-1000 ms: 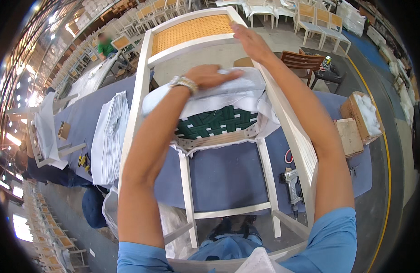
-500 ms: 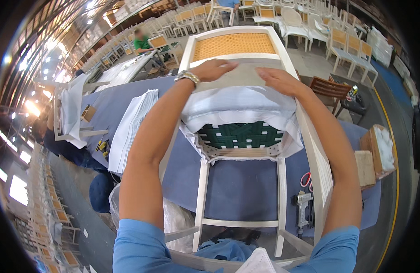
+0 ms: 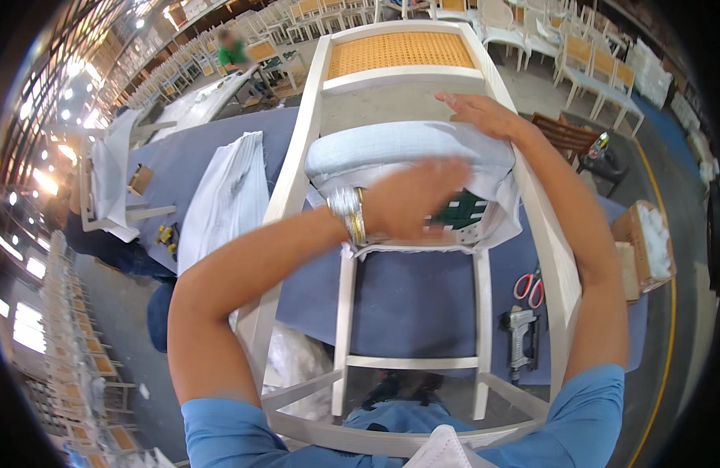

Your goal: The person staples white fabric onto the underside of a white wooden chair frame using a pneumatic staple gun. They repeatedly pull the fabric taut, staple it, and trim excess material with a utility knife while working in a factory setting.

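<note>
A whitewashed wooden chair (image 3: 346, 327) lies tipped on the blue-covered table, its legs toward me and its woven cane back (image 3: 399, 53) away. Pale fabric (image 3: 407, 148) wraps the padded seat, with loose edges around the underside. Dark green webbing (image 3: 463, 212) shows there, partly hidden by my left hand (image 3: 418, 199). That hand is blurred, its thumb apart from its outstretched fingers, in front of the seat underside; I cannot tell whether it touches. My right hand (image 3: 486, 118), open with fingers extended, is at the far right corner of the seat beside the chair frame.
Red-handled scissors (image 3: 529, 288) and a staple gun (image 3: 521, 343) lie right of the chair. Pale fabric pieces (image 3: 227, 187) are stacked at left, near a yellow-and-black tool (image 3: 167, 238). Another chair frame (image 3: 114, 175) stands farther left. An open carton (image 3: 645, 242) sits at the right edge.
My left hand has swung from the seat's far edge down and right, across its underside. My right hand stays near the far right corner. The chair appears slightly higher in view.
</note>
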The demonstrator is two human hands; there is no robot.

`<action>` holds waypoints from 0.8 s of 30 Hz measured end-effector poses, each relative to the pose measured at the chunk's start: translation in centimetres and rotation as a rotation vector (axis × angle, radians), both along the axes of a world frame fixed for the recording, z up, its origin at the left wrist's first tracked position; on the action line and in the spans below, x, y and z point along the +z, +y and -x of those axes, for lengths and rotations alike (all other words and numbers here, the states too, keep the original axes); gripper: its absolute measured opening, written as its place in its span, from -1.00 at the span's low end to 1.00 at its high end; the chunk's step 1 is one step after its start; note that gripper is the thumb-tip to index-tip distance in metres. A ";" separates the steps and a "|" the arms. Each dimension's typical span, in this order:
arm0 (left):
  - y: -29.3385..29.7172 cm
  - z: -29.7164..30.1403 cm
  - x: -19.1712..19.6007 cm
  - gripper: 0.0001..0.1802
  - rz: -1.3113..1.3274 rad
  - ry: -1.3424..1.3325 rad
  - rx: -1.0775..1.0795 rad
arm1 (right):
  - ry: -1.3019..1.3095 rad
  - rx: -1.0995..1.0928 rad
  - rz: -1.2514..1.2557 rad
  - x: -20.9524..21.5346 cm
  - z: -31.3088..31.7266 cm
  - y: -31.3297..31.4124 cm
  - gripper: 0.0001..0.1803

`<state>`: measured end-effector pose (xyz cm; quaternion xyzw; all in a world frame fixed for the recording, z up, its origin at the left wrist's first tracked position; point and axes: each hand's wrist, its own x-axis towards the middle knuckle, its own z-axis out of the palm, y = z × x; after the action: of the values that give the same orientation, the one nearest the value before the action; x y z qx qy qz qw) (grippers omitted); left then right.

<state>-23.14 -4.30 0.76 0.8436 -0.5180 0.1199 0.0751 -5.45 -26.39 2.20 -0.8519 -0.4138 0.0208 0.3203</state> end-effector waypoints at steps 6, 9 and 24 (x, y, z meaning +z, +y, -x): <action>-2.5 8.1 1.4 -0.18 -0.411 0.338 -0.134 | -0.103 0.070 0.241 5.6 2.6 6.1 -0.27; -2.3 7.5 2.7 -0.22 -0.472 0.365 -0.036 | -0.072 0.010 0.371 7.8 1.1 8.9 -0.28; -0.7 4.5 3.4 -0.42 -0.531 0.437 0.122 | -0.345 -0.192 0.419 2.8 13.2 -5.7 -0.33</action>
<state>-27.66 -4.95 4.18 0.8689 -0.4513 -0.1982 -0.0451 -18.65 -32.05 5.02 -0.9258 -0.3663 -0.0696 0.0626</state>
